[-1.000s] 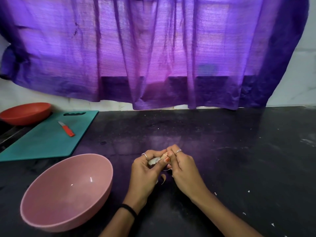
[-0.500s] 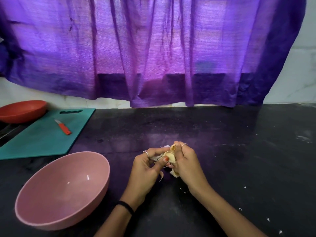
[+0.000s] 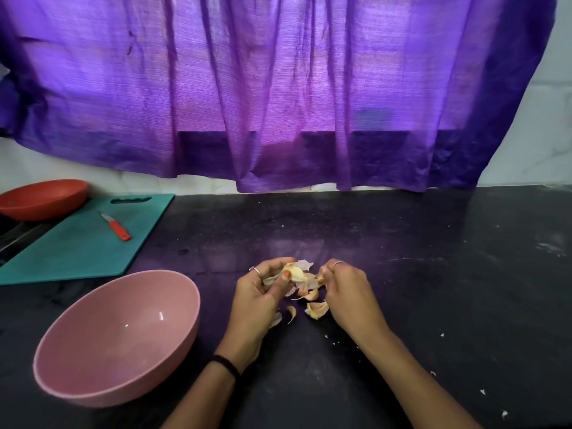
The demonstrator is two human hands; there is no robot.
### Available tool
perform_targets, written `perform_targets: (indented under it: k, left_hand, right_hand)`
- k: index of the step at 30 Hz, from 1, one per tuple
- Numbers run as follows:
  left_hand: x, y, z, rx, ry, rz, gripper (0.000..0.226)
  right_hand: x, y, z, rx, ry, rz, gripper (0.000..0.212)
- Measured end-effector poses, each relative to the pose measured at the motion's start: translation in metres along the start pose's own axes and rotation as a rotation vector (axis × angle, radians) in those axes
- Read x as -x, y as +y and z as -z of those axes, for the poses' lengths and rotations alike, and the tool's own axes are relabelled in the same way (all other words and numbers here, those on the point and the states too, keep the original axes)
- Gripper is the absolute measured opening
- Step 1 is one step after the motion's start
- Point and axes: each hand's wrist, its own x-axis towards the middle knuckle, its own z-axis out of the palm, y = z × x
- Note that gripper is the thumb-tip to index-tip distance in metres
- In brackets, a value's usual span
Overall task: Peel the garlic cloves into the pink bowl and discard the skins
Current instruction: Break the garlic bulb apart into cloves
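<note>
Two bare hands work at centre frame over a black desk (image 3: 402, 274). Purple curtain (image 3: 278, 88) fills the upper frame, hanging to the desk's far edge. Teal board (image 3: 77, 252) lies at middle left, a small red-handled knife (image 3: 116, 226) on it. Red bowl (image 3: 43, 198) sits at the far left edge, behind the board. Pink bowl (image 3: 117, 335) stands lower left, just beside the left wrist; nothing shows inside it.

Left hand (image 3: 260, 301): fingers curled round a garlic clove (image 3: 294, 272), thumb pressing on it, loose skin sticking out past the fingers. Ring on one finger, dark band on the wrist. Right hand (image 3: 346, 292): fingers clenched, fingertips pinching a bit of garlic skin (image 3: 320, 277) just right of the clove. The two hands are slightly apart.

Skins (image 3: 315, 308) lie on the desk between and just below the hands, several curled pieces. Tiny white flecks (image 3: 483, 392) are scattered at lower right.
</note>
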Motion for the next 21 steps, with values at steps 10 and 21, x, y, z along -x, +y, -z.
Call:
perform_targets:
  k: [10,21]
  left_hand:
    - [-0.003,-0.004,0.001,-0.005,0.071,0.039,0.019]
    - [0.002,0.002,-0.002,-0.05,-0.014,-0.025,0.014]
  right_hand:
    - [0.002,-0.003,0.005,-0.083,0.077,0.08,0.024]
    - [0.013,-0.019,0.004,-0.32,-0.12,0.209,0.023]
